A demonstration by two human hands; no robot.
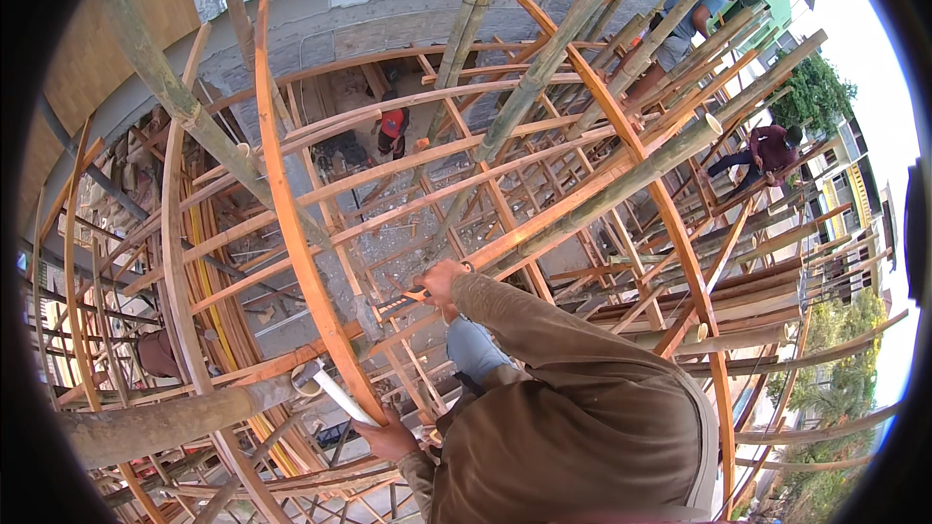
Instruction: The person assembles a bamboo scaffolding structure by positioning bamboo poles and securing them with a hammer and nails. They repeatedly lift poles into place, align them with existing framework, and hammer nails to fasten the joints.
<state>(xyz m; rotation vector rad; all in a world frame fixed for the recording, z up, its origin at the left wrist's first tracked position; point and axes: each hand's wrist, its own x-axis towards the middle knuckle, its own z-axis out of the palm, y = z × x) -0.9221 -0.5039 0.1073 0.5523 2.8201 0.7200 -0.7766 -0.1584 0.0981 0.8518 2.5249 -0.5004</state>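
My left hand [390, 437] is low in the view, closed at the lower end of a white-handled hammer [342, 396]. The hammer's metal head lies by the cut end of a thick bamboo pole [184, 411]. Beside that hand, a long upright orange-brown plank [291, 209] runs down, its lower end close to my fingers. My right hand [443, 283] is closed on a tool with an orange and black handle [400, 303]; its exact kind is unclear. A long sleeve covers my right arm, which reaches across the middle.
Crossed timber beams [408, 160] and bamboo poles [524, 97] surround me, with rubble-strewn ground far below. A person in a blue shirt [691, 10] is at the upper right, another in maroon [772, 150] sits farther right. One in red [392, 124] stands below.
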